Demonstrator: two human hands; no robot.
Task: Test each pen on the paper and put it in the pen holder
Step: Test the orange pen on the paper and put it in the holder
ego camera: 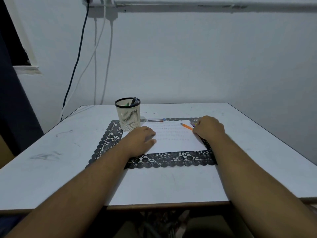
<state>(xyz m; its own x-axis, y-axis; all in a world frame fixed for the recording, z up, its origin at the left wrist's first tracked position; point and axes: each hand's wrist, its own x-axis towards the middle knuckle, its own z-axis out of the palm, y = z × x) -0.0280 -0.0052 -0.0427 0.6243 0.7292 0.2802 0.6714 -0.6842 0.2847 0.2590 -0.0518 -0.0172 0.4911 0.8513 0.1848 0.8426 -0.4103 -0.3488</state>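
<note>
A white sheet of paper [173, 140] with faint rows of marks lies on a black lace mat [164, 159]. My left hand [142, 140] rests flat on the paper's left edge. My right hand [208, 127] sits at the paper's far right corner, its fingers curled around an orange pen [187, 126] whose tip points left over the sheet. A purple pen end [193, 124] shows beside those fingers. A cream slotted pen holder [128, 114] with a black rim stands at the mat's far left and has a few pens inside. A clear pen [155, 120] lies beyond the paper.
The white table [51, 143] meets a pale wall at its far edge. Cables [82, 48] hang down the wall at the left, behind the table. A dark curtain [10, 100] borders the left side.
</note>
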